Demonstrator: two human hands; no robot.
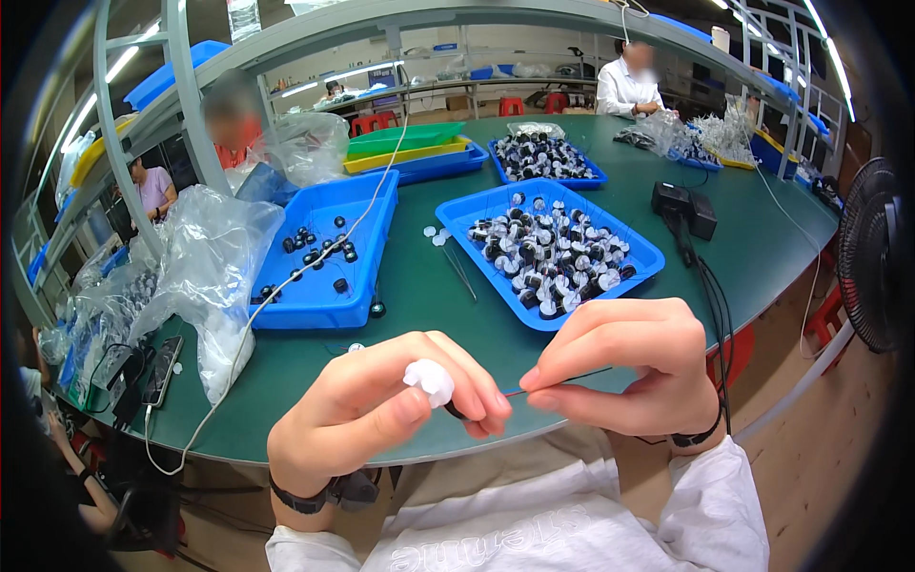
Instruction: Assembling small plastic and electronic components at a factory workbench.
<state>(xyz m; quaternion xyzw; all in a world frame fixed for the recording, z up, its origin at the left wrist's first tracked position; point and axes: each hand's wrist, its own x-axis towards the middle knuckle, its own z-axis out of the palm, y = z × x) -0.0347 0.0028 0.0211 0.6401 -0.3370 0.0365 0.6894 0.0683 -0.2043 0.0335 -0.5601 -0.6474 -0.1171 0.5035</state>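
Observation:
Above the table's near edge, my left hand (348, 410) is closed around a small black round component (456, 411). A white piece with a lobed edge (429, 381) shows on top, between thumb and fingers. Thin red and black wires (517, 392) run from the component to the right. My right hand (634, 357) pinches these wires between thumb and fingertips, and a dark wire end sticks out past the pinch. Beyond my hands, a blue tray (650, 259) is filled with similar black components with white pieces. Another blue tray (383, 214) to the left holds several black components without white pieces.
Tweezers (460, 271) and small white discs (438, 235) lie between the trays. A clear plastic bag (214, 257), white cable (353, 229) and phone (163, 370) are at left. Black power adapters (686, 208) and a fan (869, 257) stand right. Co-workers (627, 84) sit beyond.

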